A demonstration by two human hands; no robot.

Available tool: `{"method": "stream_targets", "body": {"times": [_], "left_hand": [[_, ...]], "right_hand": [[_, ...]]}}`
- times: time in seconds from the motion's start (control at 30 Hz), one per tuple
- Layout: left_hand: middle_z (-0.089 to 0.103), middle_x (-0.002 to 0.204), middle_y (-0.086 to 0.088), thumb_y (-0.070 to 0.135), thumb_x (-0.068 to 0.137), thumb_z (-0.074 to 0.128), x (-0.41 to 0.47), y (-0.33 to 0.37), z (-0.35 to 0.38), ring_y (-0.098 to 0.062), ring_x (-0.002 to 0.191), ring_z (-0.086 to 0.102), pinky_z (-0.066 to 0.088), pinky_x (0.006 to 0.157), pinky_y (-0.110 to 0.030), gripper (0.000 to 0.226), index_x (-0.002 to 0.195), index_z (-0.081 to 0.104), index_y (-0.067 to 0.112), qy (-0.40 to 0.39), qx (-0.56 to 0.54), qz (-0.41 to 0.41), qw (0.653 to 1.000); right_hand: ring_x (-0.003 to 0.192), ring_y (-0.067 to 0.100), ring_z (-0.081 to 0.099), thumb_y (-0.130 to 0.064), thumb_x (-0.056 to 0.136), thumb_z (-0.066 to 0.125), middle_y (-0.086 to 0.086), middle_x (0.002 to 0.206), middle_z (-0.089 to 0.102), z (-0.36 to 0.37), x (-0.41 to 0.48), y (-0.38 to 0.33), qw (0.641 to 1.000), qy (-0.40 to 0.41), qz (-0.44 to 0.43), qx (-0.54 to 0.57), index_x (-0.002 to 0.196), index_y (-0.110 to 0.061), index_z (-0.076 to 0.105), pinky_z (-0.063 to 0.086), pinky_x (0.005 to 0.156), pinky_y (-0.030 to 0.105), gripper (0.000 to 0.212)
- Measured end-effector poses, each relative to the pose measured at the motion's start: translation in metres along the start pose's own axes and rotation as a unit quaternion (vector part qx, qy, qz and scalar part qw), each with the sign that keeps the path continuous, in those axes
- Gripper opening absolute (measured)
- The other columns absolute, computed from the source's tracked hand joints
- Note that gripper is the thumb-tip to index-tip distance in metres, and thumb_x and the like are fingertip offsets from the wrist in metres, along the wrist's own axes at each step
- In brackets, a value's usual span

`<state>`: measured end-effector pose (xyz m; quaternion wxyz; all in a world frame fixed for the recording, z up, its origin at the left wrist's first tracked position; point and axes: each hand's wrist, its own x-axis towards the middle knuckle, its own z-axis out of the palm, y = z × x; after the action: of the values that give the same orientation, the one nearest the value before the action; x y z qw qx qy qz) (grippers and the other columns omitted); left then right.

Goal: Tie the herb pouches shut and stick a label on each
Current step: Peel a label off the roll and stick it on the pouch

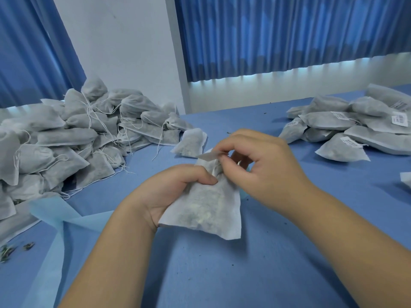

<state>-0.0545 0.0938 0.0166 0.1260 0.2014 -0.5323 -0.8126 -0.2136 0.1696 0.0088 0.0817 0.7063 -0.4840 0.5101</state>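
My left hand (178, 185) is curled round the gathered neck of a pouch (206, 210), thumb pressed across the front, so the bag hangs from my fist just above the table (244, 274), in front of me and near the middle. My right hand (255, 165) is bent over the pouch's top, its fingertips pinching a pale strip (209, 155) that sticks out to the left; I cannot tell whether this is a label or a fold of the bag. My right hand hides the pouch's mouth and any string there. Just behind my hands a single pouch (192, 143) lies alone. To my left rises a big heap of pouches (66, 138), with white strings (89, 116) trailing loose over it and down onto the table. To my right, well apart from it, sits a smaller heap (347, 127) whose bags carry white printed labels (400, 118). The corner of one more bag (405, 178) shows at the right edge. A sheet of light-blue fabric (66, 218) lies under the near side of the left heap, and a few dried herb bits (13, 250) lie beside it. The table is covered in blue, dotted with dark crumbs. Behind it stands a white wall (124, 52) with blue curtains on the left (29, 52) and across the right (289, 34), light glowing under their hem.
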Motion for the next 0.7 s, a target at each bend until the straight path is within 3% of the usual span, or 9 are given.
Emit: {"method": "stream_targets", "body": {"times": [0.1, 0.17, 0.33, 0.47, 0.6, 0.7], "left_hand": [[0.066, 0.090, -0.007, 0.003, 0.075, 0.052, 0.000, 0.001, -0.003, -0.020, 0.084, 0.067, 0.050, 0.087, -0.033, 0.030, 0.094, 0.073, 0.010, -0.018, -0.023, -0.004, 1.000], [0.063, 0.093, -0.010, 0.002, 0.069, 0.057, 0.001, 0.001, -0.005, -0.024, 0.086, 0.065, 0.045, 0.089, -0.034, 0.036, 0.103, 0.068, 0.007, -0.011, -0.045, -0.014, 0.999], [0.058, 0.092, -0.011, 0.006, 0.061, 0.063, 0.002, 0.000, -0.009, -0.024, 0.082, 0.063, 0.046, 0.082, -0.035, 0.060, 0.121, 0.054, 0.010, 0.008, -0.026, -0.007, 1.000], [0.058, 0.081, -0.006, 0.005, 0.068, 0.052, 0.003, -0.001, -0.009, -0.019, 0.072, 0.062, 0.048, 0.070, -0.030, 0.048, 0.115, 0.050, 0.012, 0.020, -0.004, -0.009, 1.000], [0.052, 0.083, -0.005, 0.006, 0.067, 0.050, 0.004, -0.001, -0.012, -0.019, 0.075, 0.054, 0.040, 0.072, -0.031, 0.047, 0.113, 0.044, 0.016, 0.028, -0.013, 0.014, 0.999], [0.049, 0.086, -0.003, 0.008, 0.072, 0.046, 0.000, 0.003, -0.008, -0.018, 0.076, 0.056, 0.048, 0.069, -0.027, 0.041, 0.111, 0.040, 0.017, -0.027, -0.073, 0.035, 0.996]], "right_hand": [[0.069, 0.011, 0.057, -0.005, 0.082, 0.064, -0.003, 0.083, 0.065, 0.000, 0.000, 0.000, 0.998, -0.024, -0.040, -0.029, 0.089, -0.012, 0.075, 0.051, 0.063, 0.037, 0.015], [0.070, 0.010, 0.056, -0.006, 0.083, 0.064, -0.003, 0.085, 0.065, -0.001, 0.000, 0.000, 0.998, -0.051, -0.042, -0.026, 0.091, -0.014, 0.076, 0.050, 0.063, 0.037, 0.017], [0.079, 0.011, 0.061, -0.009, 0.088, 0.066, -0.008, 0.094, 0.066, -0.007, 0.000, 0.003, 0.993, -0.114, -0.014, -0.032, 0.098, -0.022, 0.077, 0.051, 0.069, 0.038, 0.020], [0.085, 0.007, 0.061, -0.011, 0.088, 0.067, -0.012, 0.099, 0.067, -0.010, 0.002, 0.003, 0.987, -0.152, -0.011, -0.050, 0.102, -0.025, 0.077, 0.051, 0.073, 0.036, 0.023], [0.090, 0.004, 0.055, -0.009, 0.091, 0.063, -0.013, 0.113, 0.065, -0.013, 0.003, 0.005, 0.979, -0.190, -0.005, -0.075, 0.113, -0.032, 0.073, 0.049, 0.079, 0.034, 0.033], [0.090, -0.002, 0.044, 0.000, 0.090, 0.055, -0.013, 0.126, 0.058, -0.013, 0.005, 0.005, 0.970, -0.224, 0.020, -0.090, 0.120, -0.035, 0.067, 0.045, 0.083, 0.029, 0.048]]}}
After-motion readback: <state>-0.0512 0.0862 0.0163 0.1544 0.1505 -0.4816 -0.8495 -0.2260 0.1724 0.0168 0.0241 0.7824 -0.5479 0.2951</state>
